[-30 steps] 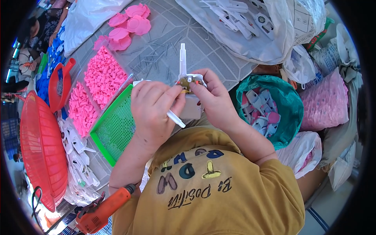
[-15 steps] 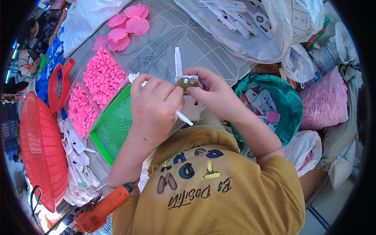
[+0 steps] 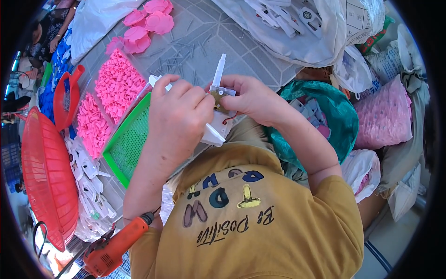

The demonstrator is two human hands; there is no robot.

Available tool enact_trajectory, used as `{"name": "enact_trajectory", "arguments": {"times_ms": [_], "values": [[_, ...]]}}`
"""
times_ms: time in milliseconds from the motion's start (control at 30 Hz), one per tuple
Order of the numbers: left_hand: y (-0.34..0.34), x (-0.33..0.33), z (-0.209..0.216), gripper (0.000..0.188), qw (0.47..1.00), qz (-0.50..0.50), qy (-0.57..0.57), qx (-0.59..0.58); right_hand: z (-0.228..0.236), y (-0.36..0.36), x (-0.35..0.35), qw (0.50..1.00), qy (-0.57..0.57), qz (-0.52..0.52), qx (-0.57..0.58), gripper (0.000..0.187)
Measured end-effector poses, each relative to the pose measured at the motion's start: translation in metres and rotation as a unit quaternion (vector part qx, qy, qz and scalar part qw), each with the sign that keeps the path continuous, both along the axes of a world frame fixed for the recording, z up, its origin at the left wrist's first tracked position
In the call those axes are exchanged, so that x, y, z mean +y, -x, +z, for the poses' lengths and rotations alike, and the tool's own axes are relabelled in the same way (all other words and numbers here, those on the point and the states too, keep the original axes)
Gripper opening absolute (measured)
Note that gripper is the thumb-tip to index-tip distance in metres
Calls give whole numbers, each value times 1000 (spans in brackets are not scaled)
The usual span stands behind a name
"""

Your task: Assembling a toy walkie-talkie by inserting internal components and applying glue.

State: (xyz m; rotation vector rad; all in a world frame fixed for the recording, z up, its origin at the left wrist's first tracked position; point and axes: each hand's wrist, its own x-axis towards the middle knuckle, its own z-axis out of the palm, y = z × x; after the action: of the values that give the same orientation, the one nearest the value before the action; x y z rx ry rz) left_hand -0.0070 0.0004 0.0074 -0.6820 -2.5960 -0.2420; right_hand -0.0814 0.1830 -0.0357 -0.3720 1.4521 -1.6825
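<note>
My left hand [image 3: 180,118] is closed around a long white plastic part [image 3: 213,135]; one end shows below the fingers, and the middle is hidden by the hand. In front of my chest my right hand [image 3: 248,96] pinches a white plastic assembly [image 3: 219,69] with a narrow shaft pointing away from me. A brownish-gold piece [image 3: 218,98] sits on this assembly, by the right thumb. From it a thin red wire [image 3: 228,119] hangs down. The two hands are side by side, and the left fingertips come up against the assembly.
On the left are a green mesh tray [image 3: 132,142], small pink parts [image 3: 120,83], a red basket [image 3: 49,179] and an orange power tool [image 3: 116,246]. Pink discs [image 3: 159,22] lie farther off. A green bag [image 3: 341,114] of white parts stands right, below a large white sack [image 3: 320,51].
The assembly in my right hand has turned, its shaft now leaning right, and the red wire has come into sight. More of the white part below my left hand shows.
</note>
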Motion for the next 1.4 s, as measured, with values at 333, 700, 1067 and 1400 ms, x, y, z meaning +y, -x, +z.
{"name": "enact_trajectory", "arguments": {"times_ms": [333, 700, 1067, 1400], "values": [[-7, -11, -1, 46, 995, 0, -66, -70, -9, 2, -6, 989, 16, -144, 32, 37], [-100, -137, -13, 70, 735, 87, -656, -148, -29, -15, -30, 962, 85, -258, -25, 36], [-267, -180, -2, 70, 741, -98, -652, -126, -32, -32, -51, 944, 108, -307, -45, 30], [-210, -90, 11, 64, 671, 40, -740, 23, -28, -52, -78, 957, 87, -272, -61, 35]]}}
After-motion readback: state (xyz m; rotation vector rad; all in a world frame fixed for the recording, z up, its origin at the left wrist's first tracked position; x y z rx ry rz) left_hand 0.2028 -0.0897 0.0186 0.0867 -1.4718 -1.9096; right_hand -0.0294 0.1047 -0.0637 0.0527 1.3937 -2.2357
